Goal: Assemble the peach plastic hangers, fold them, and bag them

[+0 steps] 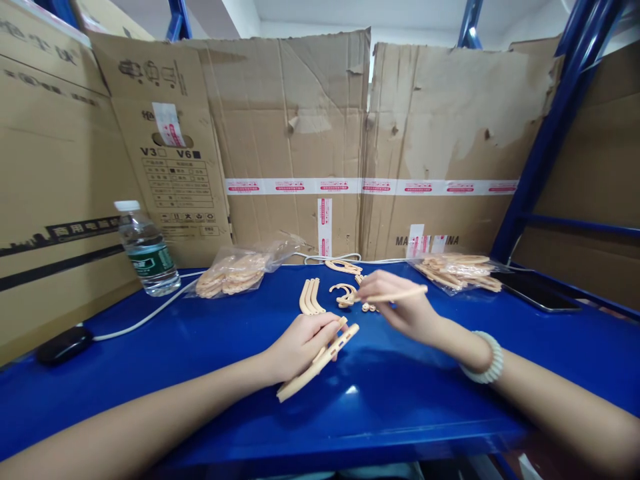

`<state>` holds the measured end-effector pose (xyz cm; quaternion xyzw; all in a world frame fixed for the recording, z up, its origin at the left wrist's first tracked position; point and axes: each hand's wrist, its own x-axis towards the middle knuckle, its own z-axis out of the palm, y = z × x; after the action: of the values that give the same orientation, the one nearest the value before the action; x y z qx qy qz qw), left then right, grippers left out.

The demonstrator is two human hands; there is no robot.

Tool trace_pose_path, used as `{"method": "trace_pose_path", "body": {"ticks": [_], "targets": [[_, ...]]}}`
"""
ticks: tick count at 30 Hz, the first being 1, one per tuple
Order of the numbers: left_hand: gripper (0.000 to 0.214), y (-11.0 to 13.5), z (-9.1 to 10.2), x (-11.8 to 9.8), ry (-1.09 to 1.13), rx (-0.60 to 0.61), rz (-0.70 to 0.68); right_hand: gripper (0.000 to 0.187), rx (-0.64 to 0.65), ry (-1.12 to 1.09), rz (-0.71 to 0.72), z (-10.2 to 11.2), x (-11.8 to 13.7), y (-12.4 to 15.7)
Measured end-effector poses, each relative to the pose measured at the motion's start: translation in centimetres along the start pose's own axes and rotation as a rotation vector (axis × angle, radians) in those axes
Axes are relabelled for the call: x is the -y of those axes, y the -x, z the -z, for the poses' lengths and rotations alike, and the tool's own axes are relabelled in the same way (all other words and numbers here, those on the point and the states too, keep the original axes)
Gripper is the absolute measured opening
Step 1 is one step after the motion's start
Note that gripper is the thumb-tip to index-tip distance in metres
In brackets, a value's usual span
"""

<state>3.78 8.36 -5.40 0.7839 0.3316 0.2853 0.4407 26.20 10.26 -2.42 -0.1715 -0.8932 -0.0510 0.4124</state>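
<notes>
Left hand (305, 343), just left of the middle of the frame, is clenched around a flat beige slotted strip (320, 363). The strip slants from the lower middle up to the right, its upper end sticking out past the fingers, low over the blue surface (210, 400). Whether its lower end touches the surface cannot be told. Right hand (400, 307), just right of the middle and near the left one without touching it, pinches a thin beige rod (405, 292) between thumb and fingers. The rod's free end points to the right. A white bead bracelet (486, 360) sits on that wrist. Along the back of the surface, from the left edge of the frame: a black mouse (65, 343) with a white cable (140, 320) running off it, an upright water bottle (147, 250), and a clear bag of beige parts (235, 270). Next come a few curved beige strips (311, 297) lying side by side and a small heap of beige hooks (345, 292) just beyond the right hand's fingers. Further right lie a second bag of parts (457, 270) and a dark phone (535, 292) lying flat. Cardboard boxes (300, 133) stand behind everything, and a blue shelf post (550, 133) leans through the upper right.
</notes>
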Motion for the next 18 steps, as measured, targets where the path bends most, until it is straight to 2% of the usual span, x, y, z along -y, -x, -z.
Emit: {"method": "trace_pose_path", "body": {"ticks": [2,4,8,12,15,18], "targets": [[0.041,-0.3,0.1,0.3,0.187,0.008,0.075,0.018,-0.028,-0.042,-0.179,1.5,-1.4,-0.4],[0.044,-0.6,0.2,0.6,0.332,0.010,0.105,0.019,0.006,-0.044,-0.400,3.2,-3.3,-0.4],[0.042,-1.1,0.4,1.0,0.496,0.036,0.127,0.021,0.211,-0.027,-0.788,5.8,-7.3,1.0],[0.034,-1.2,0.7,1.0,0.577,0.032,0.131,0.039,0.328,0.053,-1.030,6.0,-9.3,2.3],[0.028,-1.1,0.8,0.9,0.618,0.012,0.138,0.039,0.353,0.051,-1.192,5.6,-9.8,2.8],[0.025,-1.1,0.9,0.6,0.611,-0.019,0.141,0.038,0.377,0.061,-1.265,5.5,-10.4,3.3]]}}
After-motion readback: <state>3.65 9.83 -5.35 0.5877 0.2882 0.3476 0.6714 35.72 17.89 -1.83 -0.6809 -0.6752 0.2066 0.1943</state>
